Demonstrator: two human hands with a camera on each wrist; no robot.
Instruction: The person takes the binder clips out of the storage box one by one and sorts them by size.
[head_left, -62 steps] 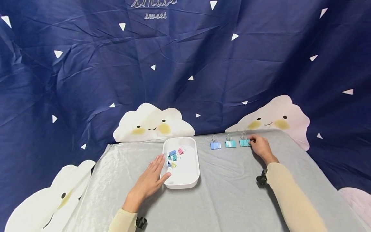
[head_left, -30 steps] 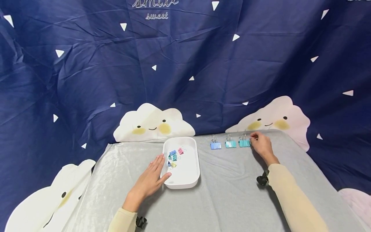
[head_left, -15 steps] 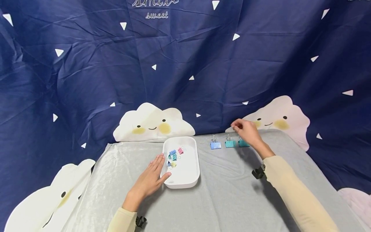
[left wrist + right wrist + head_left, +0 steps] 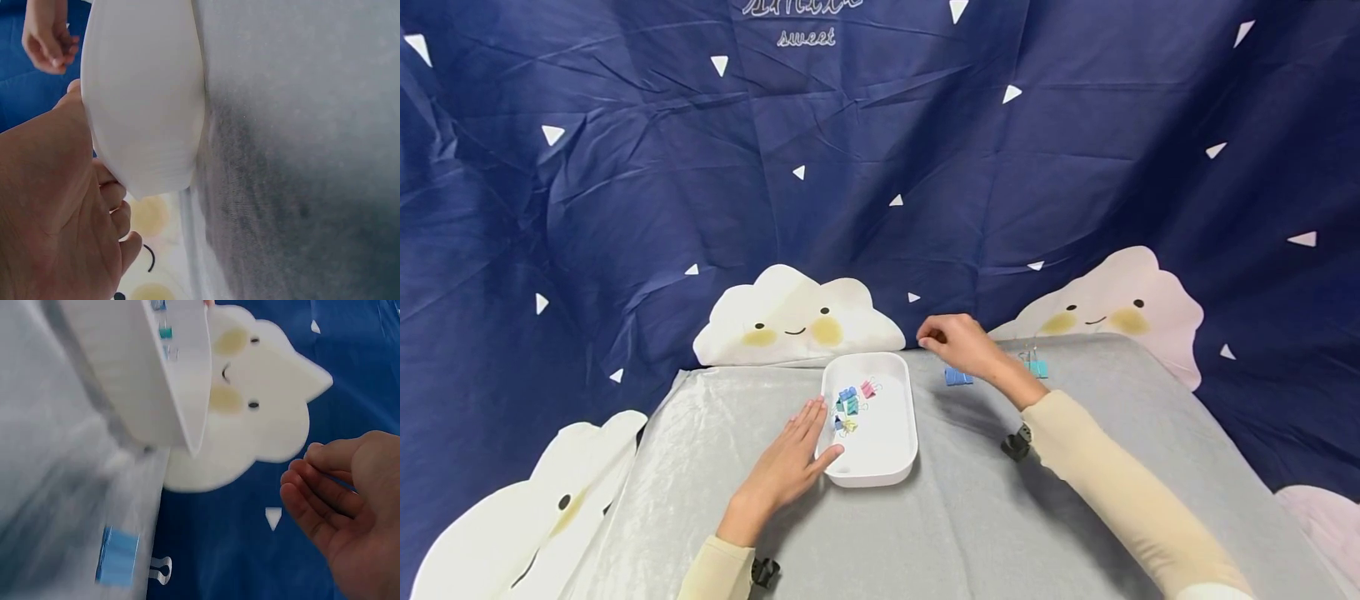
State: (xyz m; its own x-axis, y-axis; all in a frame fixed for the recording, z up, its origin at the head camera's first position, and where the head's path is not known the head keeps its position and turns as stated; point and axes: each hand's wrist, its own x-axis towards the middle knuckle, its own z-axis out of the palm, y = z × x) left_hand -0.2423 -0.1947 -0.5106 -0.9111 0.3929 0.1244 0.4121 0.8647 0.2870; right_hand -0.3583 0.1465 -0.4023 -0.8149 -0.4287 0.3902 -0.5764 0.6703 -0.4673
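Note:
My left hand (image 4: 786, 462) rests along the left side of a white tray (image 4: 871, 481), fingers fairly straight and thumb over the rim. Inside the tray lie small binder clips: a pink one (image 4: 868, 389), a yellow one (image 4: 849, 427), and several blue and green ones (image 4: 852, 407). My right hand (image 4: 958, 342) hovers in the air between the tray and a large blue binder clip (image 4: 958, 377). In the right wrist view its fingers (image 4: 312, 500) are loosely bent and nothing shows between them. A teal binder clip (image 4: 1037, 369) stands further right, partly covered by my right forearm.
Grey cloth (image 4: 910, 542) covers the table. A dark blue curtain (image 4: 865, 233) with white clouds hangs directly behind the table's back edge. The right forearm crosses over the row of large clips and hides the middle one.
My right hand has left the rightmost teal clip, risen, and moved left past the row towards the tray. That clip sat slightly further left after the hand's touch. My left hand has stayed put.

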